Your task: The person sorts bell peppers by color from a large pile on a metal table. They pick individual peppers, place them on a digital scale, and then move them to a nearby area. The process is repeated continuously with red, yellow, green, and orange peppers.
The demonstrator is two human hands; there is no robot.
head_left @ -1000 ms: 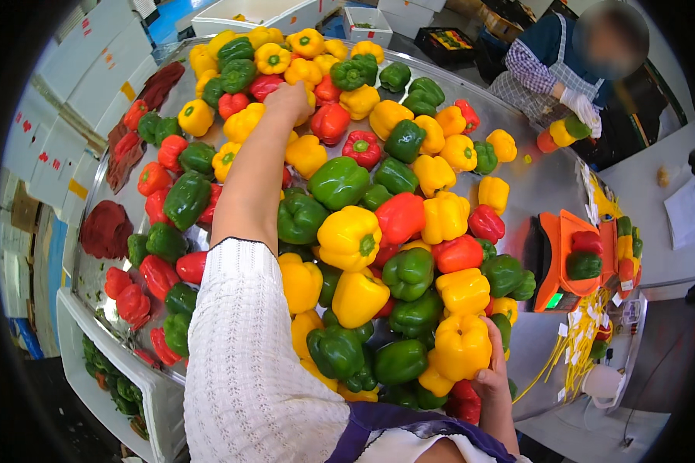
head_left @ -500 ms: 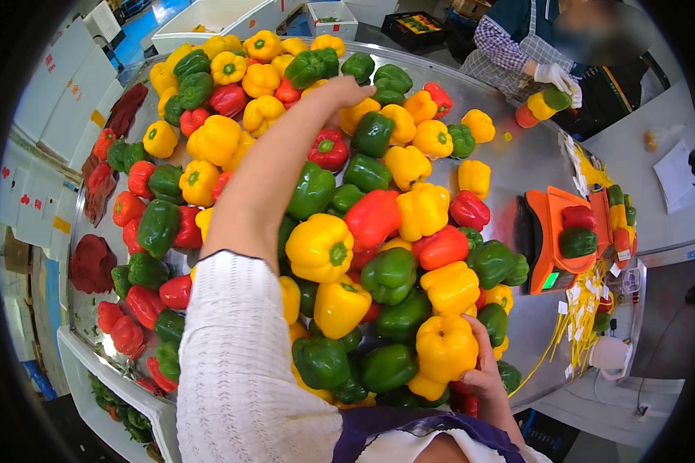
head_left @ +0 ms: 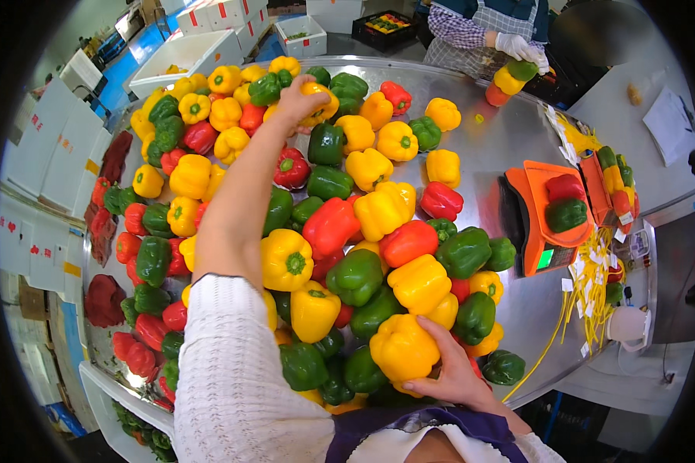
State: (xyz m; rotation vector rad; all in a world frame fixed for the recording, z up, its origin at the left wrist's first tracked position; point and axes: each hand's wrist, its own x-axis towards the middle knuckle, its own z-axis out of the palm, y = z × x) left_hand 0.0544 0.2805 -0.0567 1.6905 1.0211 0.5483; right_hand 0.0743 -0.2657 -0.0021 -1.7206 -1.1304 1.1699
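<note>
My left arm stretches far over the heap of bell peppers. At its end my left hand (head_left: pixel 295 104) is closed round a yellow bell pepper (head_left: pixel 320 106) beside green ones at the far side. Close to my body, my right hand (head_left: pixel 457 369) grips a large yellow bell pepper (head_left: pixel 401 347), thumb low and fingers on its right side. The pepper's underside is hidden. Red, green and yellow peppers lie between the hands, among them a red pepper (head_left: pixel 330 226) and a green pepper (head_left: pixel 355 278).
On the metal table (head_left: pixel 483 154), an orange scale (head_left: pixel 534 208) carries a red and a green pepper. Yellow ties (head_left: pixel 587 297) with white tags lie beside it. Across the table, a co-worker's gloved hands (head_left: pixel 521 50) hold stacked peppers. White foam boxes (head_left: pixel 185 65) stand behind.
My left hand has closed on a yellow pepper and drawn it slightly back. The right hand still holds its pepper. The view has turned, shifting most of the scene left.
</note>
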